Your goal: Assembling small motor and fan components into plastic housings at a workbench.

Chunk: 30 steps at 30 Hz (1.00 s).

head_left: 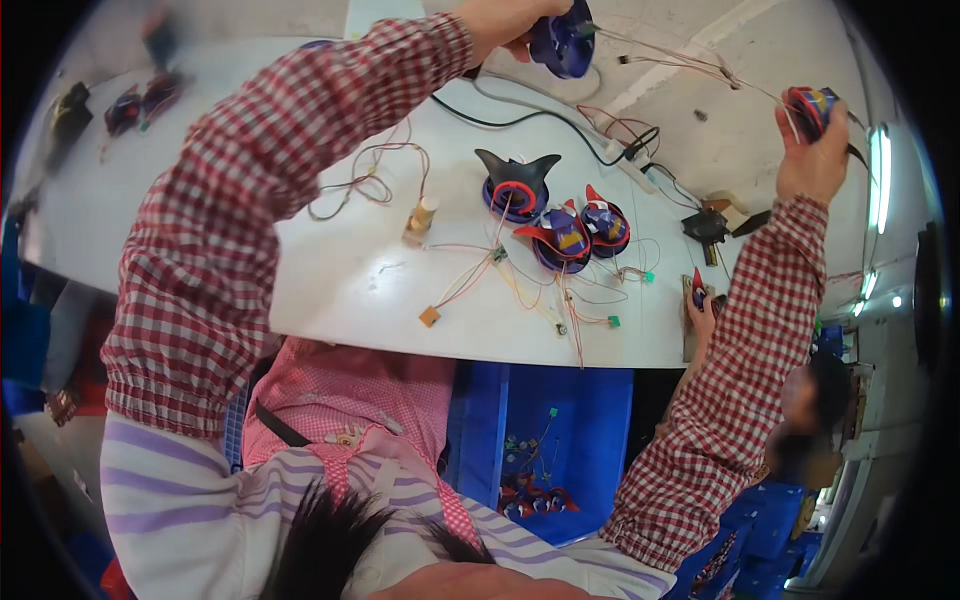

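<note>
1. White table [340,290]: spans the view in front of the person; its near edge curves across the middle.
2. Blue bin [590,420]: sits below that edge; red-and-purple pieces and wired parts lie inside.
3. Left hand [505,24] and right hand [815,168]: raised, well apart, each gripping a separate piece.
4. Co-worker's hand [703,327]: at the table's right end, beside a small red-pointed piece.
5. Black-horned piece [516,178]: stands on the table, red ring facing the person; two red-and-purple pieces [565,238] sit just to its right.
6. Purple shell [566,45]: in the left hand's fingers, above the table's far side.
7. Red-edged purple piece [811,108]: in the right hand, at upper right; thin wires [690,63] stretch between both held pieces.
8. Tan cylinder [424,214]: near the loose wiring.
9. Orange connector [430,317]: near the front edge, at a wire's end.
</note>
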### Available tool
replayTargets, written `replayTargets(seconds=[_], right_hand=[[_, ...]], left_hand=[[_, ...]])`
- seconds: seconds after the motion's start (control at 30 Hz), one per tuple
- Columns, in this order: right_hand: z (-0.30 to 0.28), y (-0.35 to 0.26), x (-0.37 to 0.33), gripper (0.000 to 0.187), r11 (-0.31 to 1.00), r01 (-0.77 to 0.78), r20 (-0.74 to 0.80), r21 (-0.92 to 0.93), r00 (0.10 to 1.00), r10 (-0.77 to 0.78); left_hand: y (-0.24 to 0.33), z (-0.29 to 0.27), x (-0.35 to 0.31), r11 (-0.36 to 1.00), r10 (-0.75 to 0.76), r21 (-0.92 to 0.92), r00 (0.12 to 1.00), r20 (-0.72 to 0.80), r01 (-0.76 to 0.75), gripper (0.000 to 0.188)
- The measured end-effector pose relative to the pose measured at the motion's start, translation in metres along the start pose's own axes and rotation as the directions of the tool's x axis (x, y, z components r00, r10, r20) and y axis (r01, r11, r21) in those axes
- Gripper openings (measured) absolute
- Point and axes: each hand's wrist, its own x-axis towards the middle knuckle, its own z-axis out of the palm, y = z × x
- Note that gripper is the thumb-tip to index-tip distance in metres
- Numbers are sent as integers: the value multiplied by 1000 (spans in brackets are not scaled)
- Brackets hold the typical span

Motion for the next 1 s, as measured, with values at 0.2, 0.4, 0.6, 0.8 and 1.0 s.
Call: replayTargets(seconds=[0.2, 0.4, 0.6, 0.8, 1.0], right_hand=[[38, -136, -108, 50, 996, 41, 267, 79, 962, -61], [126, -254, -281, 50, 988, -113, 538, 107, 842, 37], [174, -254, -446, 53, 952, -208, 700, 224, 714, -9], [200, -235, -534, 53, 908, -389, 753, 155, 641, 146], [264, -197, -599, 41, 815, -564, 916, 134, 383, 115]], left_hand=[[20, -45, -209, 995, 56, -83, 996, 63, -51, 30], [-67, -132, -421, 993, 121, -13, 992, 44, -120, 36], [-161, -226, -523, 997, 70, 41, 997, -42, -68, 34], [-153, -264, -476, 830, 82, 521, 967, 240, -200, 31], [-137, -259, -441, 745, 161, 562, 915, 370, -359, 33]])
